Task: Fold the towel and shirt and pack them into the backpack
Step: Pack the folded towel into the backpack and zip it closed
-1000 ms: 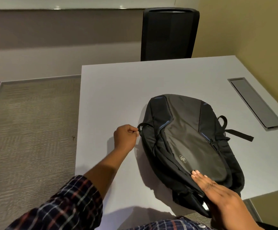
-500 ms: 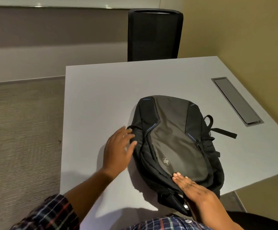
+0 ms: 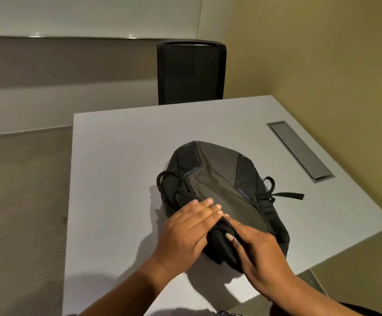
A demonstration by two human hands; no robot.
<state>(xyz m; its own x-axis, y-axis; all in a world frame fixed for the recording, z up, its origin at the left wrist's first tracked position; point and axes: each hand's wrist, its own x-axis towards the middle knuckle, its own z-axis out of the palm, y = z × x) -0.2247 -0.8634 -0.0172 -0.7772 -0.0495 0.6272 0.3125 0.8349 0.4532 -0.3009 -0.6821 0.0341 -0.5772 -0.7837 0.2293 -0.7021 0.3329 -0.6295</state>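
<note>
Two hands on one bag, nothing else being handled. White table point(image 3: 117, 179) spreads under and all round both hands. Black chair point(image 3: 191, 71) stands well beyond the hands at the table's far edge. Black-and-grey backpack point(image 3: 217, 176) lies flat on the table, front panel up. Its near end is under both hands and the rest runs away from them toward the chair. Grey metal flap point(image 3: 299, 149) is set in the tabletop, far right of the hands and apart from the bag.

Left hand point(image 3: 185, 231) lies flat on the bag's near left side, fingers straight and together, gripping nothing. Right hand point(image 3: 260, 254) rests on the bag's near end with fingers stretched toward the left fingertips and nearly meeting them. Its thumb is on black fabric. Blurred, so whether it pinches a fold cannot be told.

Black strap point(image 3: 288, 195) trails off the bag's right side, beyond the right hand. Small loop point(image 3: 162, 179) sticks out of the bag's left side, just beyond the left hand.
</note>
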